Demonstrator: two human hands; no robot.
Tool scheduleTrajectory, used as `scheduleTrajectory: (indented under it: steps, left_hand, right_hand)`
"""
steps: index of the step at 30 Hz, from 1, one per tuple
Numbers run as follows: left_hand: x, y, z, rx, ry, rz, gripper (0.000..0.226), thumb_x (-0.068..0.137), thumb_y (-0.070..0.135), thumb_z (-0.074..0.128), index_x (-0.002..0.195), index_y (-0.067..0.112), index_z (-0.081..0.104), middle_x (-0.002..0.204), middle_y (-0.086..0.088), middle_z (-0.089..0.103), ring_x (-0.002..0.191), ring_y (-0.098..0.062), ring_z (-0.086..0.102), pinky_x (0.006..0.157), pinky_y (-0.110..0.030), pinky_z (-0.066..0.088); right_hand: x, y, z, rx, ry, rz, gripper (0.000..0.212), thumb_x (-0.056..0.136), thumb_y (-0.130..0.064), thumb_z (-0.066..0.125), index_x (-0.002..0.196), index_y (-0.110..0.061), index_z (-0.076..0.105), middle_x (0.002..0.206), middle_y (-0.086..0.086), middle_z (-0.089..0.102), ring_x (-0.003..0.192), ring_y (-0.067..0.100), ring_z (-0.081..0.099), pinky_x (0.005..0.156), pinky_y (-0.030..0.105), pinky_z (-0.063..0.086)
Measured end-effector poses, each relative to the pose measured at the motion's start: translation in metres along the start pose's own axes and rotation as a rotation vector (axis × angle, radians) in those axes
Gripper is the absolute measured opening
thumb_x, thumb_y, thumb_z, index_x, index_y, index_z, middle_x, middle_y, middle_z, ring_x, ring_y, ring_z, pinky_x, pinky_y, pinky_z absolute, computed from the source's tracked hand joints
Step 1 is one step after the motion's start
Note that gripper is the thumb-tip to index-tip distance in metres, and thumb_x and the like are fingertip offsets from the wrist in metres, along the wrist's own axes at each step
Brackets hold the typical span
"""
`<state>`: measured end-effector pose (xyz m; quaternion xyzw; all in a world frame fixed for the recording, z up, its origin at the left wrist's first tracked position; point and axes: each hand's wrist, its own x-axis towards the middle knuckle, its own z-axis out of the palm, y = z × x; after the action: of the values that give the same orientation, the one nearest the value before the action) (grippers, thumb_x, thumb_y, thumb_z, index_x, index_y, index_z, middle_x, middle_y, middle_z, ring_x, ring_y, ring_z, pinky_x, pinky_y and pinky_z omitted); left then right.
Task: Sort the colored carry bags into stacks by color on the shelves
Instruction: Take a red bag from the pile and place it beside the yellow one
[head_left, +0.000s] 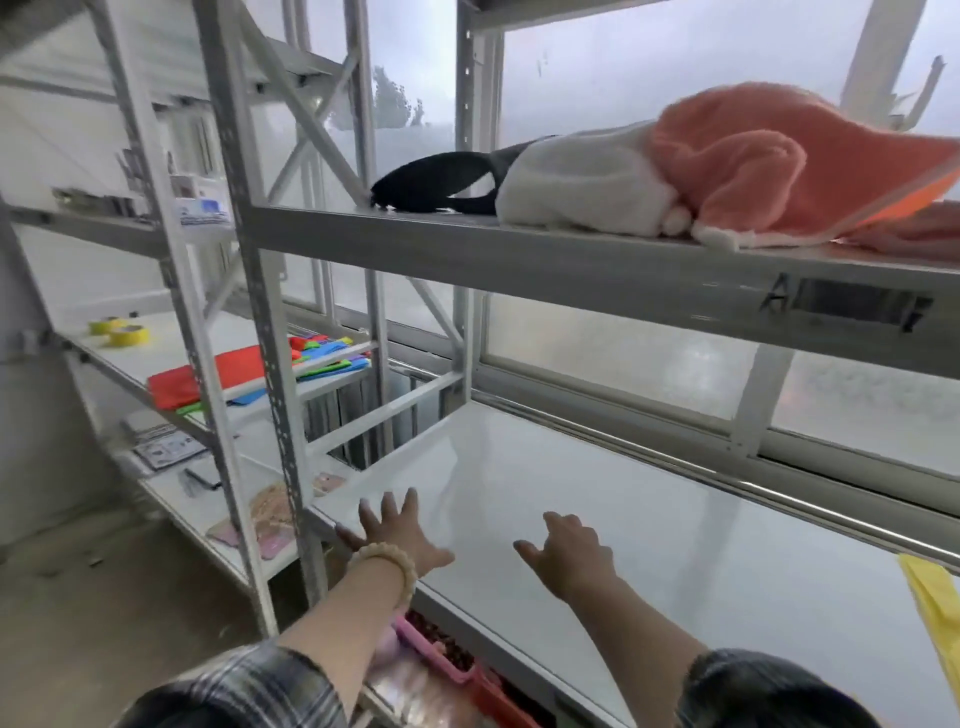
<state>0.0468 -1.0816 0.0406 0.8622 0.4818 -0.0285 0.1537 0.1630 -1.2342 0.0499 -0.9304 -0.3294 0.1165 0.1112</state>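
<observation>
A mixed pile of colored carry bags (317, 358), with a red bag (208, 376) on top and blue, green and purple ones under it, lies on the middle shelf of the left rack. A yellow bag (935, 608) shows at the right edge of the white shelf (649, 519) in front of me. My left hand (397, 532) reaches over the shelf's front left corner, fingers spread, holding nothing. My right hand (566, 553) hovers over the shelf with fingers loosely apart and nothing in it.
The upper shelf (519, 254) carries a black item (441, 182), a white fleece (576, 182) and an orange fleece (769, 161). Yellow tape rolls (119, 330) sit on the left rack. A pink tray (441, 652) lies on the shelf below. A metal upright (265, 332) stands between the racks.
</observation>
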Motion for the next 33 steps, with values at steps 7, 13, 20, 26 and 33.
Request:
scheduleTrajectory:
  steps: [7,13,20,26,33]
  left_hand:
    - [0.068,-0.193,-0.086,-0.174,-0.124,0.037,0.082,0.077,0.035,0.071,0.145,0.016,0.029,0.149,-0.003,0.035,0.137,-0.024,0.035,0.114,-0.031,0.03]
    - [0.135,-0.314,-0.142,-0.28,-0.107,-0.088,0.086,0.068,0.035,0.079,0.139,0.011,0.035,0.14,-0.006,0.046,0.127,-0.023,0.046,0.107,-0.031,0.037]
    - [0.238,-0.408,-0.164,-0.353,-0.038,-0.108,0.096,0.059,0.043,0.081,0.139,0.016,0.036,0.14,-0.003,0.047,0.127,-0.022,0.047,0.109,-0.035,0.038]
    - [0.317,-0.483,-0.198,-0.438,0.008,-0.191,0.079,0.073,0.025,0.075,0.14,0.011,0.034,0.136,-0.004,0.051,0.124,-0.02,0.049,0.102,-0.025,0.039]
    - [0.412,-0.556,-0.226,-0.4,0.014,-0.206,0.081,0.071,0.028,0.077,0.139,0.013,0.034,0.137,-0.005,0.05,0.124,-0.023,0.05,0.105,-0.033,0.042]
  right_hand:
    - [0.027,-0.21,0.041,-0.015,-0.263,-0.183,0.057,0.089,-0.05,0.053,0.129,-0.009,0.052,0.133,0.01,0.055,0.12,0.026,0.053,0.096,0.031,0.042]
    - [0.051,-0.364,0.059,0.056,-0.327,-0.326,0.044,0.089,-0.036,0.06,0.126,-0.014,0.056,0.127,0.006,0.06,0.114,0.023,0.058,0.094,0.03,0.046]
    - [0.121,-0.499,0.093,0.019,-0.305,-0.374,0.066,0.082,-0.044,0.067,0.137,-0.016,0.045,0.13,0.007,0.058,0.119,0.024,0.055,0.103,0.036,0.045]
    - [0.19,-0.602,0.132,0.057,-0.336,-0.439,0.064,0.087,-0.043,0.062,0.141,-0.02,0.038,0.14,0.003,0.05,0.126,0.022,0.05,0.101,0.03,0.042]
    - [0.275,-0.697,0.161,0.152,-0.279,-0.322,0.057,0.088,-0.037,0.059,0.136,-0.013,0.042,0.135,0.009,0.054,0.124,0.025,0.052,0.097,0.029,0.043]
